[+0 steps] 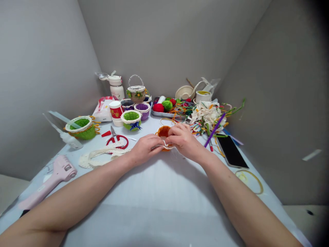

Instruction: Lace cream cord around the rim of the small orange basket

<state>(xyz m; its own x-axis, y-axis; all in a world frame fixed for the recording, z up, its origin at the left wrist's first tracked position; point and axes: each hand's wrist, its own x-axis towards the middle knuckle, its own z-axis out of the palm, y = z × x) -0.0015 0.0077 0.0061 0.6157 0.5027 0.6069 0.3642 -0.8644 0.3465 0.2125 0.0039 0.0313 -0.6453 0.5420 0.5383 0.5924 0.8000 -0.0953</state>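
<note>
We've got the orange basket (pixel 162 130) mid-counter (pixel 154 212); our left hand (pixel 147 148) and right hand (pixel 183 140) both pinch the white strip (pixel 168 147) along its near rim, probably to steady it; glue gun (pixel 55 178) lies left, likely for easy reach

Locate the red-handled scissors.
In the head view, the red-handled scissors lie left of centre, at the far edge of the white lace, left of the left hand.

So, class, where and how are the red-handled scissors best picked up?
Probably by the red loops of the scissors, coming from above on the near side: they seem to lie flat, blades pointing away. Ease the lace aside first, as it appears to overlap a loop.
</note>
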